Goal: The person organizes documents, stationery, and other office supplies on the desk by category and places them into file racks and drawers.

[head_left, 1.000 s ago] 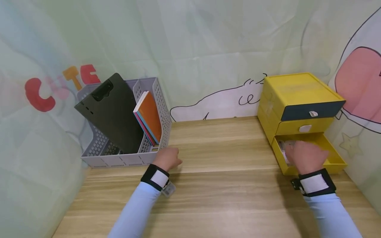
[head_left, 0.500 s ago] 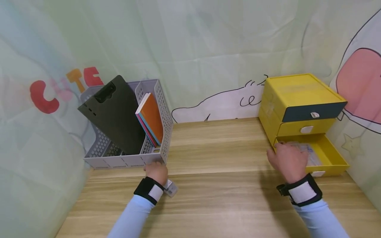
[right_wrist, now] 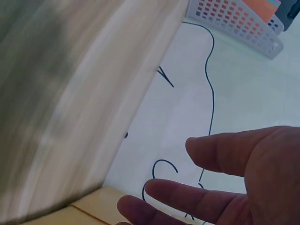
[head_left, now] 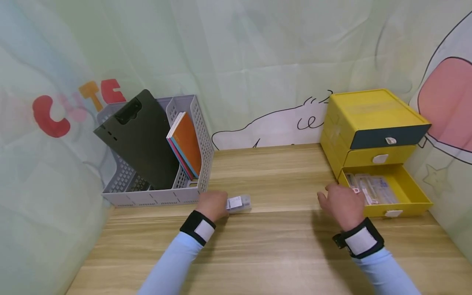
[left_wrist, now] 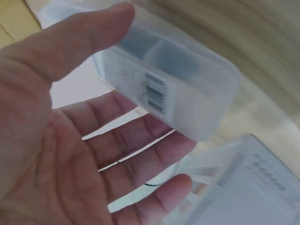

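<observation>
Pinched between the thumb and fingers of my left hand (head_left: 213,205) is a small clear plastic case (head_left: 239,203) with a white label. In the left wrist view, the case (left_wrist: 197,93) shows a barcode and dark bluish contents that I cannot make out. This hand is just in front of the grey organizer's right corner. My right hand (head_left: 343,205) is at the left front of the pulled-out bottom drawer (head_left: 411,190), holding nothing, its thumb and fingers apart. Several similar clear cases (head_left: 376,189) lie in that drawer's left part.
The grey organizer (head_left: 155,199) at left holds a black clipboard (head_left: 144,143) and several thin notebooks (head_left: 188,141). At right stands a yellow drawer unit (head_left: 376,108) with its two upper drawers closed. A printed curtain (head_left: 258,61) hangs behind the wooden table (head_left: 273,246).
My right hand has come out of the drawer and moved left, uncovering the cases inside. My left hand has drawn back, then gone right; the case, earlier beside its wrist, is now in its fingers.
</observation>
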The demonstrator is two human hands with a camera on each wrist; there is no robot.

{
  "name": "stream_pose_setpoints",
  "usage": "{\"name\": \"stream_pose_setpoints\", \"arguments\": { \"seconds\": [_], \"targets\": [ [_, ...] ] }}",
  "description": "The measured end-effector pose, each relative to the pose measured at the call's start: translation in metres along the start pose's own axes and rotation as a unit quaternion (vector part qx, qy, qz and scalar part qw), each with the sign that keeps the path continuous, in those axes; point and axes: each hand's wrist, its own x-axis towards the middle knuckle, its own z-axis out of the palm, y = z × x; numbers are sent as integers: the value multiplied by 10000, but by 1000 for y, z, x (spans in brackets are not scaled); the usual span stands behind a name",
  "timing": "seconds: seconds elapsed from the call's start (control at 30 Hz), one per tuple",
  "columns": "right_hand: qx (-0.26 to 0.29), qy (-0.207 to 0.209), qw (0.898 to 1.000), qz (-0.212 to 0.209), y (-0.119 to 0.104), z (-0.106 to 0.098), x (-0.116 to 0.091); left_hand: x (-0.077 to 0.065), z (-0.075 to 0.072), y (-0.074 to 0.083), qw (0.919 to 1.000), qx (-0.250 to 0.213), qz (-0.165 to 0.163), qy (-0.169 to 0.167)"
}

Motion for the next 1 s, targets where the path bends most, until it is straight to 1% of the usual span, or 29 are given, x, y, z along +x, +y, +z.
{"name": "stream_pose_setpoints", "arguments": {
  "seconds": [0.07,0.17,0.23,0.4,0.47,0.6,0.7,0.8,0.93,1.0],
  "targets": [
    [-20,-71,10000,-56,-3,4,0,4,-3,7,9999,-79,124,60],
    [-29,-259,9995,-152,-9,11,0,10,-9,17,9997,-69,242,49],
    [-71,-415,9989,-222,-15,16,0,14,-12,25,9996,-22,273,-36],
    [-140,-613,9973,-388,-29,30,0,20,-18,43,9993,67,305,-213],
    [-56,-688,9963,-509,-34,35,2,22,-18,50,9992,68,341,-221],
    [223,-948,9923,-767,-44,44,5,25,-17,62,9986,26,525,-107],
    [246,-919,9910,-938,-48,48,6,25,-17,70,9979,-41,643,-26],
    [102,-717,9921,-1024,-51,49,6,25,-17,76,9975,-25,698,-48],
    [80,-660,9933,-947,-53,51,5,27,-18,80,9974,-29,693,-187],
    [215,-704,9934,-878,-54,52,5,27,-19,81,9973,-88,676,-275]
  ]
}}
